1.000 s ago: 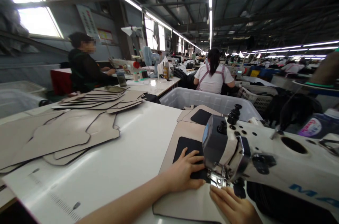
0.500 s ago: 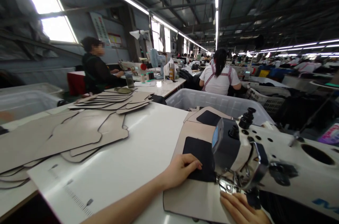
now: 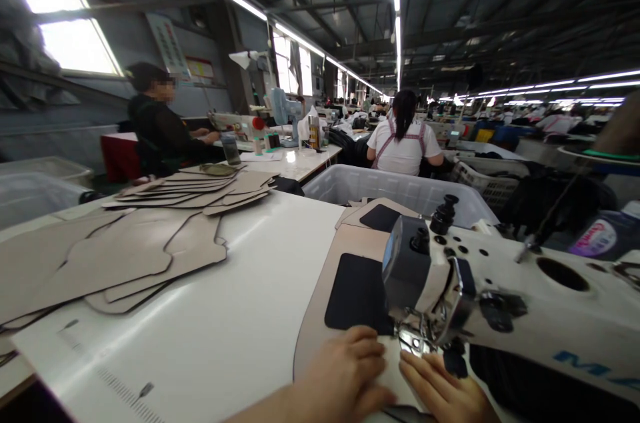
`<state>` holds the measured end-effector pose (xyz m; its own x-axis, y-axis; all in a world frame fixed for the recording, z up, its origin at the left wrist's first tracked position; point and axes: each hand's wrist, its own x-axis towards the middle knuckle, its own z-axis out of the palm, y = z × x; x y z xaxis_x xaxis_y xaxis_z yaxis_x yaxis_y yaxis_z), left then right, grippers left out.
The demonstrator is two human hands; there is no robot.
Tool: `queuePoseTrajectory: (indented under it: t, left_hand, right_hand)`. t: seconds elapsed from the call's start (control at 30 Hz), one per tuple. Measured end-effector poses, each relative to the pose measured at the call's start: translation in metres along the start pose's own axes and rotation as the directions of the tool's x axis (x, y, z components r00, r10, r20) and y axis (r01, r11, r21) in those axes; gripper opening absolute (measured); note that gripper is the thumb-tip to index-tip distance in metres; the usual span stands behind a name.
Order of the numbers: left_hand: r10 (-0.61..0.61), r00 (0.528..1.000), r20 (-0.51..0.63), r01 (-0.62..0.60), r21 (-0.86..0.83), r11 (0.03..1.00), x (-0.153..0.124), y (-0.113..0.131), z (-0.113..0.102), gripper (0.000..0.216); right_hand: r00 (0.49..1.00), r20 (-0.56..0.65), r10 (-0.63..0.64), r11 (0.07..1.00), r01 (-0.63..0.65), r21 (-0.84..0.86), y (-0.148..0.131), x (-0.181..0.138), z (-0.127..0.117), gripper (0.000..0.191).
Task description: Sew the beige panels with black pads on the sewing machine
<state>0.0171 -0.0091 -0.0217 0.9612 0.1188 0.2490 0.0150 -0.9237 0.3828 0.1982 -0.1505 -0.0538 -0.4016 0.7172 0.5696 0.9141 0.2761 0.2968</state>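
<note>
A beige cut panel (image 3: 330, 279) with a black patch (image 3: 356, 291) lies on the white table under the head of a white sewing machine (image 3: 450, 283). My left hand (image 3: 345, 376) rests on the panel's near part, fingers curled and pressing down, just left of the presser foot (image 3: 413, 337). My right hand (image 3: 440, 389) lies flat on the panel right below the presser foot, fingers stretched toward the left hand. Both hands almost touch.
Stacks of beige cut panels (image 3: 125, 253) cover the table's left side, more (image 3: 200, 186) further back. A grey plastic bin (image 3: 400, 189) stands behind the machine. One person sits at left (image 3: 155, 123), another in a white shirt (image 3: 403, 143) sits ahead.
My left hand has slid off the black patch toward me, onto the beige near part. The panel has shifted so the patch sits farther from my hands.
</note>
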Motion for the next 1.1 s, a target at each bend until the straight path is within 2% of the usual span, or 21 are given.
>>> queuePoseTrajectory:
  t: [0.07,0.17,0.3,0.43,0.57,0.7,0.8,0.93,1.1]
  left_hand:
    - [0.057,0.997,0.053,-0.061,0.077,0.995,-0.003,0.01,0.007,0.039]
    - [0.113,0.984,0.141,-0.14,0.202,0.969,-0.002,0.016,0.014,0.035]
    - [0.16,0.97,0.184,-0.203,0.249,0.947,0.0,0.012,0.012,0.036]
    - [0.208,0.965,0.158,-0.233,0.162,0.959,0.001,0.002,0.009,0.036]
    - [0.262,0.961,0.092,-0.262,-0.019,0.965,0.008,-0.018,0.007,0.033]
    - [0.325,0.943,0.065,-0.303,-0.229,0.925,0.021,-0.039,-0.001,0.03]
    - [0.315,0.947,0.055,-0.281,-0.33,0.901,0.031,-0.05,-0.008,0.032]
    - [0.285,0.957,0.06,-0.243,-0.374,0.895,0.04,-0.056,-0.015,0.031]
    - [0.262,0.963,0.061,-0.234,-0.287,0.929,0.044,-0.054,-0.017,0.03]
  right_hand:
    - [0.999,-0.029,0.04,0.998,-0.038,0.039,0.0,0.001,-0.001,0.041]
    - [0.997,-0.052,0.054,0.996,-0.05,0.077,0.0,0.001,-0.003,0.043]
    - [0.996,-0.03,0.083,0.992,-0.08,0.095,0.001,0.005,-0.009,0.043]
    - [0.988,-0.029,0.149,0.984,-0.145,0.099,0.001,0.011,-0.016,0.039]
    - [0.989,0.002,0.148,0.986,-0.148,0.077,0.002,0.01,-0.017,0.038]
    - [0.992,0.057,0.11,0.992,-0.113,0.052,0.003,0.005,-0.013,0.039]
    - [0.996,0.078,0.046,0.999,-0.047,0.016,0.003,0.002,-0.011,0.04]
    - [0.996,0.088,-0.019,1.0,0.021,-0.023,0.003,0.003,-0.013,0.04]
    - [0.99,0.109,-0.094,0.978,0.112,-0.177,0.005,0.009,-0.013,0.045]
